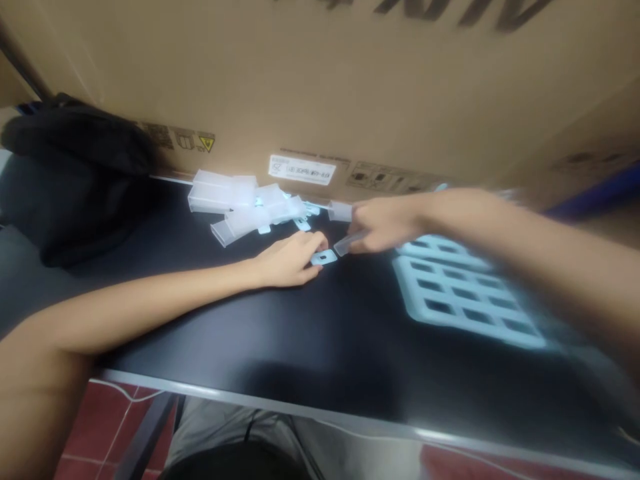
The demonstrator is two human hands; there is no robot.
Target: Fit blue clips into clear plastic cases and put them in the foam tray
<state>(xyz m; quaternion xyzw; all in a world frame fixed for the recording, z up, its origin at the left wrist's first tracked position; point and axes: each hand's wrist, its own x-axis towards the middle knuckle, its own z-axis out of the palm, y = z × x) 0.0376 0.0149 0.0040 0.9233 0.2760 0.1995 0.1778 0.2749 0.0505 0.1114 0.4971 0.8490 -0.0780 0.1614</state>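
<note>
My left hand (290,260) rests low over the black table, its thumb and fingers closed on a small light-blue plate (325,257) with a dark hole in its middle. Just to the right, my right hand (385,221) grips a clear plastic sleeve (347,245), whose end is close to the blue plate. A second translucent piece (340,211) shows at the far side of that hand; whether the fingers hold it I cannot tell. Behind my left hand lies a pile of translucent rectangular sleeves (223,192), with several light-blue pieces (302,225) among them.
Light-blue grid trays (450,293) with rectangular openings lie under my right forearm. A large cardboard box (300,87) walls off the back of the table (240,340). At the left sits a black bag (75,173). The table's front edge (280,410) runs before my lap.
</note>
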